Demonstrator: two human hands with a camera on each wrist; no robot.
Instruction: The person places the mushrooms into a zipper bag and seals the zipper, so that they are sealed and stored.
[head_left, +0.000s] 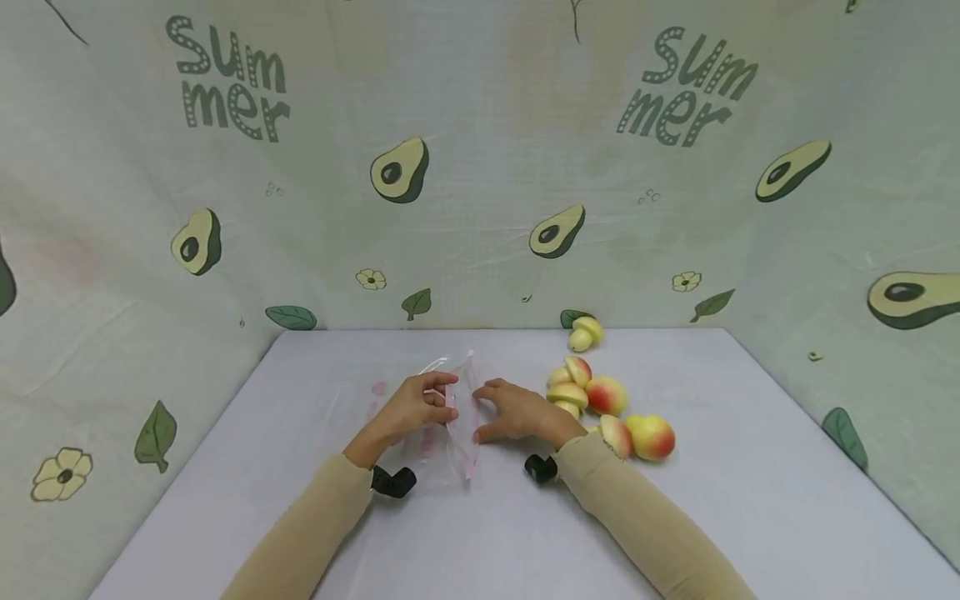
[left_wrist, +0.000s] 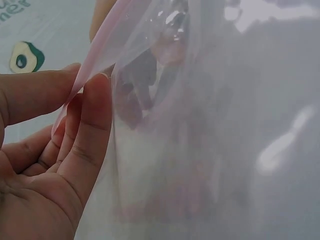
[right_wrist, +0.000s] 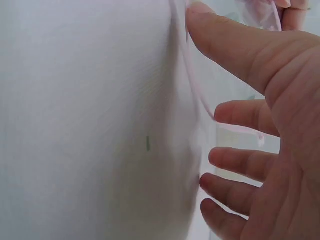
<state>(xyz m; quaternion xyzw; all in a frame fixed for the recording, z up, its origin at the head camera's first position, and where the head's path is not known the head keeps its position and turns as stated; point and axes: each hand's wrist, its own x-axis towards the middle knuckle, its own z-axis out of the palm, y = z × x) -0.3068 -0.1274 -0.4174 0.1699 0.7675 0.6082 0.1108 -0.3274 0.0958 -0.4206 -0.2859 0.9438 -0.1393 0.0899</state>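
A clear plastic zip bag (head_left: 463, 408) with pink edging lies on the table, its mouth side raised between the two hands. My left hand (head_left: 420, 408) pinches the pink rim; in the left wrist view, the thumb (left_wrist: 40, 95) and fingers grip that strip, and the clear film (left_wrist: 200, 130) spreads to the right. Opposite it, my right hand (head_left: 517, 412) has its fingers spread at the bag's mouth. The right wrist view shows the right thumb (right_wrist: 225, 40) and index fingertip right at the pink edge (right_wrist: 192, 80), the other fingers apart and holding nothing.
Right of the bag sit several mushroom-shaped pieces (head_left: 567, 398) and red-and-yellow peach-like fruits (head_left: 651, 437), some beside the right forearm. Another mushroom-shaped piece (head_left: 585, 333) is at the table's back edge. A patterned cloth (head_left: 480, 167) surrounds the white table (head_left: 465, 550).
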